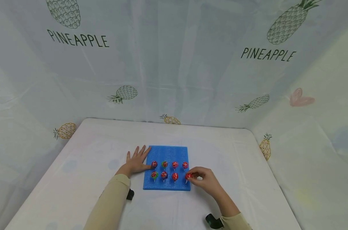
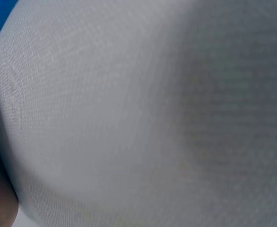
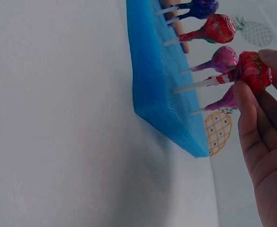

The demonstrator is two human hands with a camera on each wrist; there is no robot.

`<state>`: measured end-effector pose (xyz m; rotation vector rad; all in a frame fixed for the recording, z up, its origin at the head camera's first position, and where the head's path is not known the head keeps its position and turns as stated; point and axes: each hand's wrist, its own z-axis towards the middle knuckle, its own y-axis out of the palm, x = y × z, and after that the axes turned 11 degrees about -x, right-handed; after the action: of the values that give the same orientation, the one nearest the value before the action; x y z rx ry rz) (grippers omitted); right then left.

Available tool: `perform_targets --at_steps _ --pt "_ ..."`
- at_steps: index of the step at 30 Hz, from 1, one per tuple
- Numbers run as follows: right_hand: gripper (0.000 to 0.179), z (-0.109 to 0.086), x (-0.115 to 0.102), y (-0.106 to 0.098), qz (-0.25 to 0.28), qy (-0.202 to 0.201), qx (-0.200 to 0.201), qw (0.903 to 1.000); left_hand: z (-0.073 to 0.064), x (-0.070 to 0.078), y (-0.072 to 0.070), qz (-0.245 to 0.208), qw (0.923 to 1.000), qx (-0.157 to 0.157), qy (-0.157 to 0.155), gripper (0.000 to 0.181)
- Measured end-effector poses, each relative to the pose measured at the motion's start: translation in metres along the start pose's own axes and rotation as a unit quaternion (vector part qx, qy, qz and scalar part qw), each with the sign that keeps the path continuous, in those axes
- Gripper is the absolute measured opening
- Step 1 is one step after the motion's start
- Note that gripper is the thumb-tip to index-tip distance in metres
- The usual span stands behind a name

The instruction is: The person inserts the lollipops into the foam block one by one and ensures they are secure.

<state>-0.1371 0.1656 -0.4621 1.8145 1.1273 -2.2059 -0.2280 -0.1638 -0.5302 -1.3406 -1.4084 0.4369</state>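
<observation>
A blue foam board (image 1: 168, 185) lies on the table with wrapped lollipops standing in it in two rows, sticks down. My right hand (image 1: 204, 180) pinches the red-wrapped head of the lollipop (image 3: 254, 72) at the near right corner; its white stick meets the foam in the right wrist view. Spread flat, my left hand (image 1: 136, 162) rests at the board's left edge, thumb by the far-row left lollipop (image 1: 154, 164). Beside the pinched one stand another red lollipop (image 3: 220, 29) and a pink lollipop (image 3: 224, 59). The left wrist view shows mostly blurred cloth.
A white cloth (image 1: 234, 159) covers the table around the board. Behind it hangs a pale curtain (image 1: 174, 64) printed with pineapples. Dark wrist devices, one being a black piece (image 1: 214, 221) near the right sleeve, sit close to the tabletop.
</observation>
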Motion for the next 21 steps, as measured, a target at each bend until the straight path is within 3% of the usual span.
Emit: perform_targets --at_steps 15,21 --pt "0.017 0.003 0.009 0.009 0.04 -0.003 0.014 0.9991 -0.001 0.003 -0.003 0.016 0.9997 -0.01 -0.019 0.096" --pt "0.016 0.005 0.026 0.013 0.066 0.008 0.027 0.9975 -0.001 0.004 -0.004 0.011 0.9998 -0.006 -0.017 0.096"
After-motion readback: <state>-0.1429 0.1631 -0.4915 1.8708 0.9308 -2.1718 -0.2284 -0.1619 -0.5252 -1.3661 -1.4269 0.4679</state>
